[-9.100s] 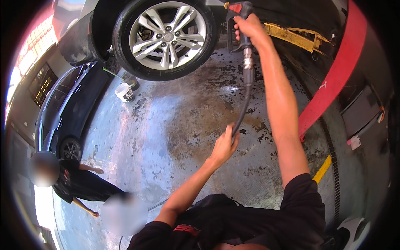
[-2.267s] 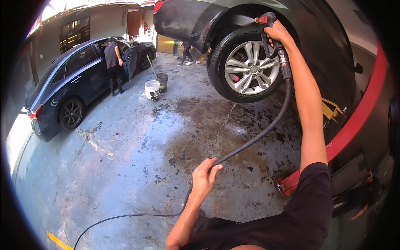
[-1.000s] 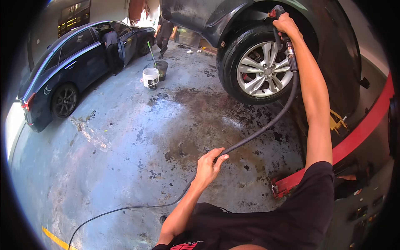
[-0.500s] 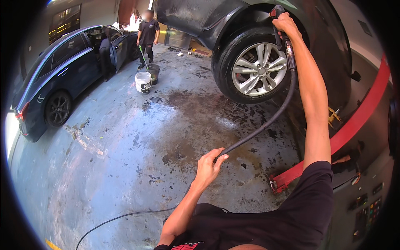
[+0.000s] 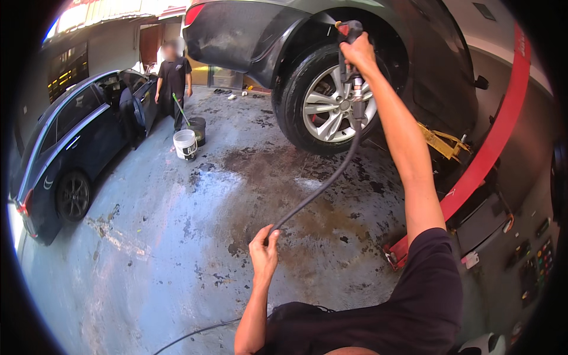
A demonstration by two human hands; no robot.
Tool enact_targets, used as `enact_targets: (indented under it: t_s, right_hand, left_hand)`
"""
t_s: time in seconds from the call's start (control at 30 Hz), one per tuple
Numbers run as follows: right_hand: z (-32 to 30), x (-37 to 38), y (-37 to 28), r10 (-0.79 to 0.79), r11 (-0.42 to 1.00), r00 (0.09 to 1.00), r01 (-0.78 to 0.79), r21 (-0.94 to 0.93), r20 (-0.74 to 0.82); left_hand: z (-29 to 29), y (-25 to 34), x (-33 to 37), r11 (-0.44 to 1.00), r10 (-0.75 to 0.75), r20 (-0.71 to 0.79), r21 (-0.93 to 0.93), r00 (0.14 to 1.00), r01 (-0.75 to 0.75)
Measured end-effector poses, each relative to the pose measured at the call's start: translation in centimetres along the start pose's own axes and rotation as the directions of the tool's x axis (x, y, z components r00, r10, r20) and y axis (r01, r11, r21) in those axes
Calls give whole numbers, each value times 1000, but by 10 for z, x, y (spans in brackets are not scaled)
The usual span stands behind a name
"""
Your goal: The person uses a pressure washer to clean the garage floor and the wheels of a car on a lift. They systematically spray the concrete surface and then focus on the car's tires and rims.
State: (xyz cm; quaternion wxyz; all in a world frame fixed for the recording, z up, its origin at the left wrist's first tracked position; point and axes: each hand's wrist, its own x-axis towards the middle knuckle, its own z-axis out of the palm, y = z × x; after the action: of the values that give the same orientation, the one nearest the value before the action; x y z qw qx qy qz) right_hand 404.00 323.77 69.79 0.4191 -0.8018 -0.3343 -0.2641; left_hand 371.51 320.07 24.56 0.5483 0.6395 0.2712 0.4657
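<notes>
My right hand [image 5: 360, 53] is raised in front of the lifted dark car's wheel [image 5: 313, 109], closed round a black-and-red trigger gun [image 5: 354, 29]. A metal fitting joins the gun's lower end to a black hose [image 5: 324, 192]. The hose sags across the view to my left hand [image 5: 263, 253], whose fingers and thumb pinch it low at the middle. Past that hand the hose is hidden behind my forearm, then shows again along the floor. The silver spoked rim is partly covered by the gun and my right hand. The gun's front end is hard to make out.
A red lift arm [image 5: 485, 157] curves along the right, near a yellow metal bracket [image 5: 444, 142]. A white bucket [image 5: 185, 144] and a dark bucket [image 5: 197, 130] stand ahead left. Behind them is a person [image 5: 174, 77]; a dark blue car [image 5: 74, 139] is at left, someone leaning in.
My right hand and the gun have shifted left across the wheel. My left hand has moved left and lower with the hose. The view has turned slightly; the standing person's stance differs.
</notes>
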Motion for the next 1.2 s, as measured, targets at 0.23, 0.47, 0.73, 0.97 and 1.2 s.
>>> enact_targets:
  t_s: [0.23, 0.47, 0.73, 0.97, 1.2]
  right_hand:
    - [53, 25, 77, 49, 986, 949, 4, 166, -310]
    - [54, 32, 71, 287, 914, 924, -185, 362, -254]
    - [29, 73, 135, 295, 917, 848, -122, 380, -440]
    - [-4, 71, 167, 445, 858, 816, -270, 436, -370]
    - [-22, 67, 203, 496, 858, 769, -362, 365, -402]
  left_hand:
    - [0, -2, 16, 998, -67, -97, 7, 993, 67]
    - [19, 12, 33, 1000, -8, -142, 26, 990, 12]
    - [54, 20, 45, 994, 108, -128, 18, 986, -106]
    - [70, 45, 57, 997, 71, -48, 47, 996, -68]
    - [84, 37, 58, 993, 60, 43, 94, 997, -64]
